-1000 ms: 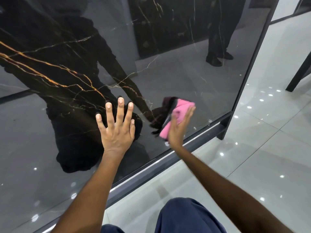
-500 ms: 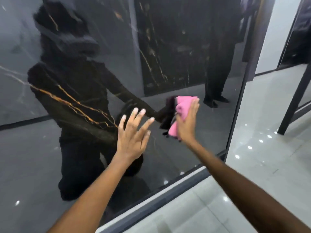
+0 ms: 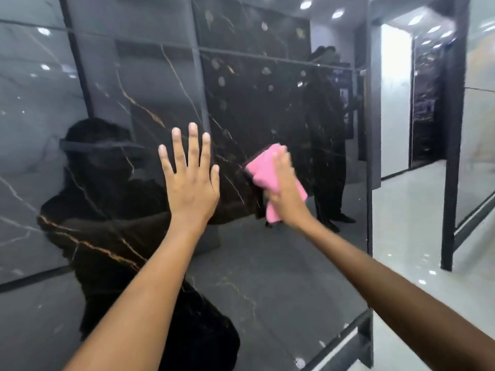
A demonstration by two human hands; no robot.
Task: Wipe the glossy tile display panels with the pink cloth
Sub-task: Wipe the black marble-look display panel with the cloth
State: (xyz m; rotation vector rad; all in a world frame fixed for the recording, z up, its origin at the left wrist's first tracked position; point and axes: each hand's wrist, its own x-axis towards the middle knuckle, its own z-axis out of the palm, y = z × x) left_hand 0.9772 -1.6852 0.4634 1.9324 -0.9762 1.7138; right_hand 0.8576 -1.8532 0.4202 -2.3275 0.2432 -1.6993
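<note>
While right hand (image 3: 285, 194) pressed pink cloth (image 3: 265, 172) flat on glossy panel (image 3: 267, 277), left hand (image 3: 190, 183) braced beside it, fingers spread, holding nothing. Best: even pressure, overlapping strokes.

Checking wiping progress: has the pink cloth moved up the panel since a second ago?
Yes. The pink cloth under the right hand now sits much higher above the panel's bottom frame rail.
</note>
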